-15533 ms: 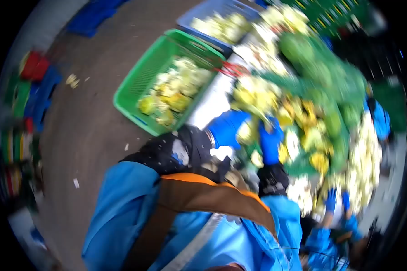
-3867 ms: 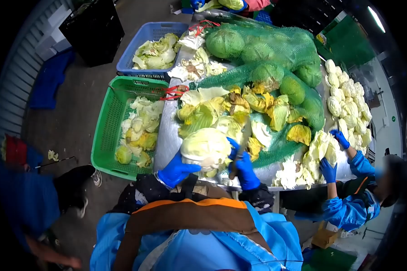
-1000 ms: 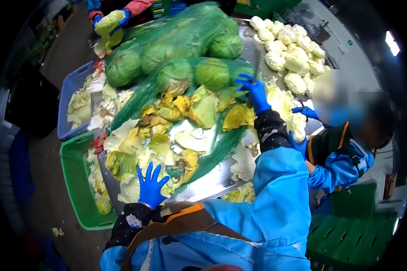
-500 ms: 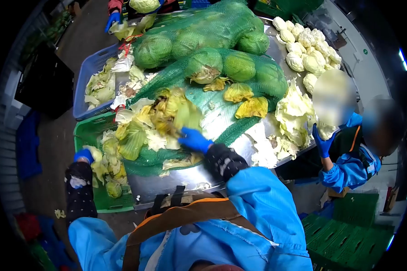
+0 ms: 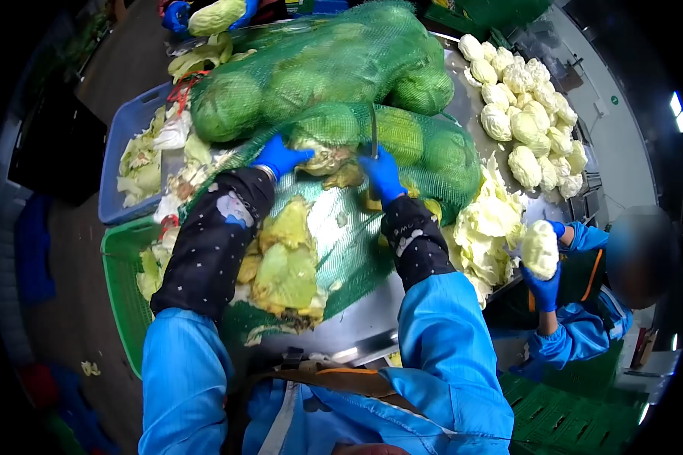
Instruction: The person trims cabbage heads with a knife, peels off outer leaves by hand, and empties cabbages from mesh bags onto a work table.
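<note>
My left hand [image 5: 281, 158] is at the left side of a cabbage [image 5: 325, 157] with browned outer leaves, at the mouth of a green net bag [image 5: 432, 144]. Its fingers are apart and nothing shows between them. On the cabbage's right side, my right hand [image 5: 383, 173] is closed round a knife [image 5: 373, 127], whose blade points up over the net. Between my forearms lies a pile of loose yellow-green leaves [image 5: 284, 277] on loose netting. Whether either hand touches the cabbage is hard to tell.
Another netted cabbage bag [image 5: 303, 80] lies behind. Peeled cabbages [image 5: 531, 114] are heaped back right. Blue [image 5: 110, 163] and green [image 5: 121, 296] crates stand left. A co-worker's hands [image 5: 542, 287] hold a cabbage at right; another person's hands [image 5: 177, 17] are at the top.
My left hand has moved from the green crate up to the netted cabbage. My right hand has left the leaf pile and moved up and right, and the knife now shows in it.
</note>
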